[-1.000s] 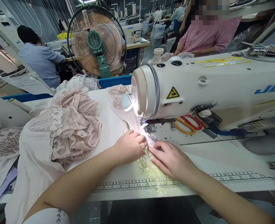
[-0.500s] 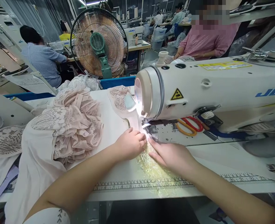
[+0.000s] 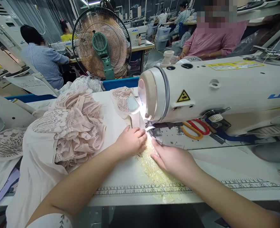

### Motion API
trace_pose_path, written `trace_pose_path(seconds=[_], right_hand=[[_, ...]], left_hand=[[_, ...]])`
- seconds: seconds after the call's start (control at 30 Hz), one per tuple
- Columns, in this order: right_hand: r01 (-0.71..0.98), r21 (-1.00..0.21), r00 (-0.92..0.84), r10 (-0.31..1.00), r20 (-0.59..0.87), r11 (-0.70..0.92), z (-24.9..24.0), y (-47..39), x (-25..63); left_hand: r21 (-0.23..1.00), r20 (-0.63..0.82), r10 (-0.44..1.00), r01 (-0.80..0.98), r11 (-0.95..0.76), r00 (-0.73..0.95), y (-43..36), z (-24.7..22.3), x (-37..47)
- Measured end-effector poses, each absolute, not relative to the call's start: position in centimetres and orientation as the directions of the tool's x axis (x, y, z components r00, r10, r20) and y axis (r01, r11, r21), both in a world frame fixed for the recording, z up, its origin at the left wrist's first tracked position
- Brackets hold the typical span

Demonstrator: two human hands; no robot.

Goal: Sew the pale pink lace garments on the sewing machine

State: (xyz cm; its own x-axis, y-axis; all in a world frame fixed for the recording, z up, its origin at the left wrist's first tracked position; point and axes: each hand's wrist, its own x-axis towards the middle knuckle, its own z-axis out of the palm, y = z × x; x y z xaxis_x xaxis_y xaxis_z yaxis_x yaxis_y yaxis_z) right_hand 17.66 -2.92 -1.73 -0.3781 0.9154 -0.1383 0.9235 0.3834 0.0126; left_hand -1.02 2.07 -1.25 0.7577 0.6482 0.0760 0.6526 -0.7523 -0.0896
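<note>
A pale pink lace piece (image 3: pixel 121 100) lies beyond the needle area, and its plain strip (image 3: pixel 136 121) runs toward me beside the presser foot of the white sewing machine (image 3: pixel 178 91). My left hand (image 3: pixel 131 141) is closed, its fingers curled down on the near end of that strip; the fingertips are partly hidden. On the other side, my right hand (image 3: pixel 174 160) lies low with index finger stretched toward the presser foot and thumb apart. Beneath it is crinkled yellowish film (image 3: pixel 154 169) on the table. The machine lamp glares over the needle, hiding detail.
A heap of pink lace garments (image 3: pixel 80 123) lies to the left. Scissors with orange and red handles (image 3: pixel 193 130) rest under the machine arm. A printed ruler (image 3: pixel 130 190) runs along the front edge. Behind stand a large fan (image 3: pixel 101 44) and co-workers at other machines.
My left hand has shifted slightly, with its fingers a little farther forward along the strip. My right hand keeps nearly the same place. The view has moved a little.
</note>
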Motion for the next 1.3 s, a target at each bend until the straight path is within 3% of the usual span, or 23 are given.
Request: trace_pose_path(seconds=[0.17, 0.37, 0.53, 0.6, 0.67, 0.73, 0.8, 0.97, 1.1, 1.2, 1.3], right_hand=[[0.916, -0.095, -0.396, 0.917, -0.056, 0.390, -2.4, -3.4, 18.2], [0.906, -0.141, -0.406, 0.913, -0.030, 0.398, -2.5, -3.4, 18.3], [0.893, -0.168, -0.427, 0.904, -0.027, 0.417, -3.5, -3.6, 19.1], [0.880, -0.187, -0.445, 0.895, -0.011, 0.436, -4.0, -3.4, 19.3], [0.865, -0.191, -0.470, 0.882, 0.011, 0.463, -4.2, -3.4, 19.5], [0.851, -0.193, -0.494, 0.869, 0.026, 0.489, -4.1, -3.5, 19.5], [0.844, -0.212, -0.501, 0.865, 0.011, 0.492, -3.8, -3.7, 19.4], [0.862, -0.253, -0.466, 0.883, -0.052, 0.440, -2.7, -3.7, 19.2], [0.800, -0.424, -0.470, 0.882, -0.002, 0.425, -1.6, -4.1, 19.2], [0.714, -0.557, -0.490, 0.871, 0.035, 0.424, -1.0, -6.7, 18.4], [0.546, -0.712, -0.597, 0.801, 0.039, 0.442, -1.3, -11.3, 16.4]], left_hand=[[-0.083, 0.042, 0.726, 0.727, -0.682, 0.686, 2.3, -1.2, -1.2], [-0.099, 0.022, 0.835, 0.832, -0.545, 0.550, 2.2, -1.4, -1.1], [-0.166, 0.175, 0.852, 0.868, -0.469, 0.494, 0.7, 3.0, -2.3], [-0.170, 0.245, 0.896, 0.927, -0.336, 0.370, 0.0, 6.2, -4.7], [-0.125, 0.368, 0.926, 0.991, -0.037, 0.081, -1.0, 9.2, -8.3], [-0.081, 0.457, 0.868, 0.963, 0.257, -0.193, -2.5, 11.3, -12.2], [-0.066, 0.460, 0.842, 0.934, 0.350, -0.282, -4.2, 12.3, -15.7], [-0.011, 0.487, 0.821, 0.938, 0.346, -0.297, -7.2, 12.9, -19.6], [0.051, 0.570, 0.788, 0.968, 0.248, -0.232, -9.1, 13.8, -17.1], [0.091, 0.601, 0.789, 0.992, 0.091, -0.127, -11.8, 12.4, -12.8], [0.210, 0.656, 0.752, 0.941, -0.267, 0.067, -15.2, 8.6, -7.9]])
